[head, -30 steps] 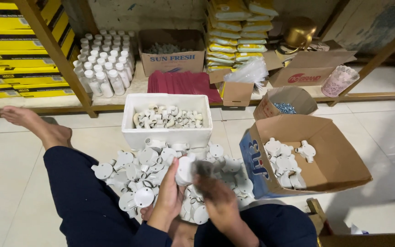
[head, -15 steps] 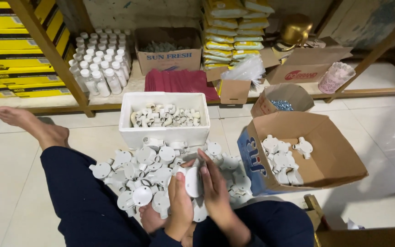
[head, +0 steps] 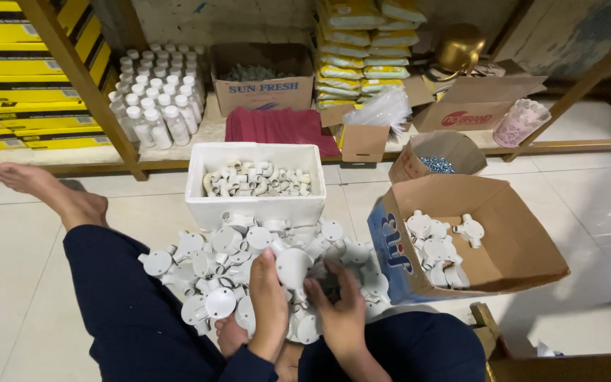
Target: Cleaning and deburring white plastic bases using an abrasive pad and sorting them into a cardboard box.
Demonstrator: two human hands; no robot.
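Two hands over the fitting pile [head: 249, 262] | left hand [head: 269, 301] closed on a round white fitting [head: 293, 267], upright | right hand [head: 341, 308] just beside it, fingers curled, grip unclear | white tub [head: 256, 205] beyond

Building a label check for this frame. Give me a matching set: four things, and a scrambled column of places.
Things:
1. white foam tub
2. large cardboard box
3. white bottles
4. maroon cloth

Places:
A. right of the fittings pile, holding round white fittings
B. low shelf, far left
C. behind the foam tub, on the shelf edge
D. just beyond the pile, filled with small pipe elbows

Pairs: 1-D, 2-A, 3-B, 4-C
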